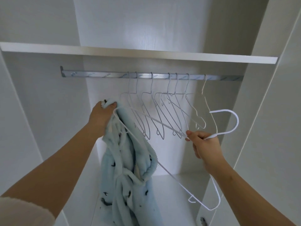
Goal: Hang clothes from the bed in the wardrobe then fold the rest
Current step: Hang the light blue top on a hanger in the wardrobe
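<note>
The garment (123,168) is light blue fleece with small dark prints. It is inside the open wardrobe (48,95), below the rail (97,74), and it hangs down from the left hand (101,116) to the lower edge of the view. One end of a white wire hanger (237,123) goes into the fabric just beside that hand. The hanger is tilted: its hook points to the right and its other end hangs low on the right side.

The rail is grey metal with a printed text that repeats along it. One word looks like "HONG"; the rest is too small to read.

The wardrobe holds seven empty wire hangers (152,84) on the right half of the rail, close to each other. A white shelf (146,54) is above the rail, and the compartment over it shows only white walls. The white bottom board (179,185) is below.

The left arm is stretched forward and up, and the left hand grips the top of the garment in a fist, the fabric bunched between thumb and fingers. The right arm is also stretched forward. The right hand (203,144) holds the hanger at its neck, where the hook begins, with the fingers curled around the wire and the thumb on it. A cream sleeve (24,212) shows at the lower left corner.
</note>
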Tool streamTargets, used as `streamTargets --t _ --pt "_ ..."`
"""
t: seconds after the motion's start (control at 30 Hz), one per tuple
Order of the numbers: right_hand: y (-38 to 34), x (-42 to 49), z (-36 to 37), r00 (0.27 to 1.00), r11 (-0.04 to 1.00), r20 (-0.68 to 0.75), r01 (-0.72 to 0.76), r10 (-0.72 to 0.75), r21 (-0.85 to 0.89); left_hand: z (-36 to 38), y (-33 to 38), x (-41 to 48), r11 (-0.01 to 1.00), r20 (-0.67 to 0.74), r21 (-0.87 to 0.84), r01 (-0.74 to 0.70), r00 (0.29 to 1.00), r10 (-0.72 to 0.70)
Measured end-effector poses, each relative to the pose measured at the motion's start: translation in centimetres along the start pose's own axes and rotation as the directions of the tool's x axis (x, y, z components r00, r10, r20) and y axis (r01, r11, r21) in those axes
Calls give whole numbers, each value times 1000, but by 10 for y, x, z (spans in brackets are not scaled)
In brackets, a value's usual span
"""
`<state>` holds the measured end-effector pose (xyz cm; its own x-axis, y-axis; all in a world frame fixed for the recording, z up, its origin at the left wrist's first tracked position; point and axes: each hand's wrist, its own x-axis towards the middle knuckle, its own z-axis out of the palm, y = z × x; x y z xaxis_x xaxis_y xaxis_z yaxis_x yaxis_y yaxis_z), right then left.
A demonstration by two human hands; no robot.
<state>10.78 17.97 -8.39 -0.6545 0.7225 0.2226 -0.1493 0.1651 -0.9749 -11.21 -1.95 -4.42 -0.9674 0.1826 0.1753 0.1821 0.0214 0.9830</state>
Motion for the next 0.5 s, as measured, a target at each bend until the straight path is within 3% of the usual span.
streamTargets --t 0.17,0.27,0.43,0.5 --pt "1 -5 3 999 992 48 -14 20 -129 -3 9 -12 992 -14 25 -126 992 127" --pt "0 -11 27 992 969 122 17 14 -246 11 19 -38 980 99 -11 -197 976 197" --pt "0 -24 83 970 961 242 56 12 -271 46 22 -86 966 350 -125 -226 901 256" --pt "-3 -29 103 968 965 252 68 -1 -255 52 21 -91 962 347 -167 -218 900 264"
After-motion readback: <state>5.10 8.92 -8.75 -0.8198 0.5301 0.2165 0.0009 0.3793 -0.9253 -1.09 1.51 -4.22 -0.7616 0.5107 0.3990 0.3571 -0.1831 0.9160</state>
